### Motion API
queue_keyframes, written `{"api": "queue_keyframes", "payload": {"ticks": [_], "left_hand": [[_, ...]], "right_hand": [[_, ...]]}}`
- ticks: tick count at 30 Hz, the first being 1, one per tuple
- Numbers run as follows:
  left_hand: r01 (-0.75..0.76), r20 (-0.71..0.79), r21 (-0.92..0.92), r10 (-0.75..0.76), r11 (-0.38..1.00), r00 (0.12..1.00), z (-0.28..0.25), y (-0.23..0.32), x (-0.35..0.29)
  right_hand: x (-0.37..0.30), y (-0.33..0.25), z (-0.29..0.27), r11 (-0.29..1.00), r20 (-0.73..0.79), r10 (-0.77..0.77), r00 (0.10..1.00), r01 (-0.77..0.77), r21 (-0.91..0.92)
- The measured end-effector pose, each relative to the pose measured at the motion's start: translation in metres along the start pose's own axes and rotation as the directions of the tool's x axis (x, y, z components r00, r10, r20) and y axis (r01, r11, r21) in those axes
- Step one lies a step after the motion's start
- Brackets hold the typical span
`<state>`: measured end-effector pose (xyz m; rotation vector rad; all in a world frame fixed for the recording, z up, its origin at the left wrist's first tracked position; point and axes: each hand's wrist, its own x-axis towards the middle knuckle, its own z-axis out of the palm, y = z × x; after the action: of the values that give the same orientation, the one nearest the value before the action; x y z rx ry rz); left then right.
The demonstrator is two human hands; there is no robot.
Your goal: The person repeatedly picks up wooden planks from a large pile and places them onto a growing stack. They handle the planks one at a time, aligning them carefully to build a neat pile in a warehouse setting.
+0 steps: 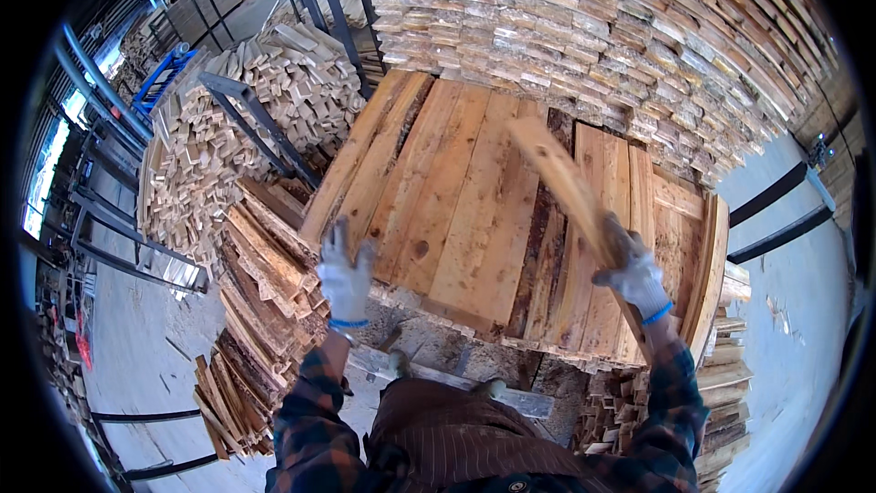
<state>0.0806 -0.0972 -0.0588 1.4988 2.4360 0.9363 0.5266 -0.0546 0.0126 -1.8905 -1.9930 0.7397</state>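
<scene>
My right hand (634, 276), in a white work glove with a blue cuff, grips a long narrow wooden board (558, 169). The board is held at a slant above the stack, its far end pointing away and to the left. My left hand (345, 272), gloved the same way, has its fingers spread and holds nothing. It hovers by the near left edge of the stack. Beneath both hands lies a layer of wide sawn planks (456, 192) set side by side, some with dark bark along their edges. The right palm's grip is partly hidden behind the fingers.
A tall wall of stacked boards (547, 36) rises behind the planks. To the left are a heap of short wood pieces (255, 100), a dark metal frame (251, 123) and a pile of bark-edged slabs (265, 265). Dark metal bars (776, 196) jut out on the right.
</scene>
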Motion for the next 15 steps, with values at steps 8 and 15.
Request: {"api": "queue_keyframes", "payload": {"ticks": [8, 15], "left_hand": [[-0.012, 0.073, 0.402, -0.019, 0.916, 0.997, 0.041, -0.042, 0.185], [-0.025, 0.093, 0.31, -0.004, 0.95, 0.996, 0.037, -0.055, 0.184]], "right_hand": [[0.222, -0.137, 0.077, 0.847, 0.073, -0.374, 0.925, 0.372, -0.379], [0.296, -0.162, 0.105, 0.873, 0.134, -0.199, 0.971, 0.238, -0.426]]}}
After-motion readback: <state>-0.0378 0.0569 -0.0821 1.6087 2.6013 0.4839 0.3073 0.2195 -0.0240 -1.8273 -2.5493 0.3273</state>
